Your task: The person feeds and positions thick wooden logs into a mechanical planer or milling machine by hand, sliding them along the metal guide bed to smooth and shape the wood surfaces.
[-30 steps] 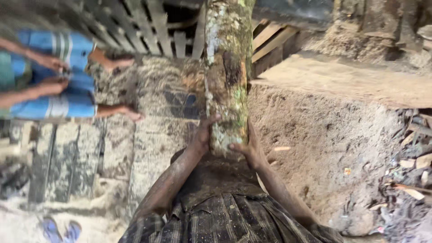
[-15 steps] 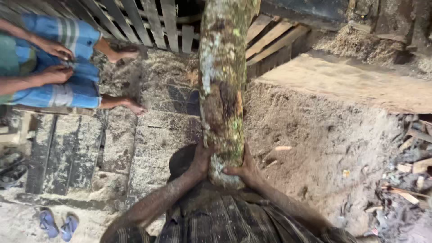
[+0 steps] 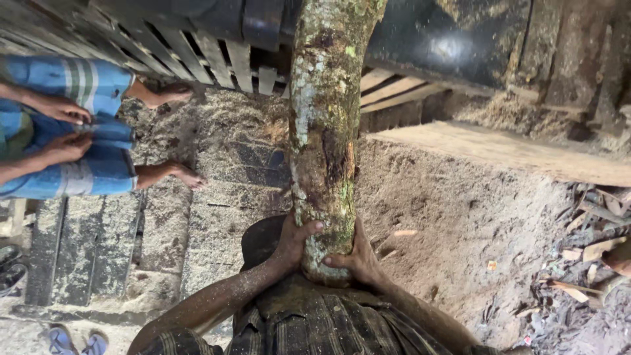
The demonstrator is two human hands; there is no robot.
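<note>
Log (image 3: 327,131): thick, mossy, bark-covered, patched green and white; its near end is held against the wearer's body, its far end is seen reaching past the slatted wooden platform (image 3: 217,56) at the top of the view. Compared with the view a second ago, the log is found closer and larger in frame, its lower end drawn nearer the checked shirt (image 3: 315,325); a lift or pull toward the body is judged to be under way.

Left hand (image 3: 292,243): laid on the log's left flank, fingers wrapped around the bark, thumb on top. Since a second ago it has been shifted further under the end.

Right hand (image 3: 355,256): cupped on the right flank, fingers curled and pressed to the bark; the fingertips are partly hidden, so the spread is perhaps slight.

Sawdust ground (image 3: 453,217): lies beneath and to the right.

Plank (image 3: 499,151): lies right, well apart from the log.

Second person (image 3: 72,131): blue striped cloth, barefoot, stands left, hands off the log
</note>
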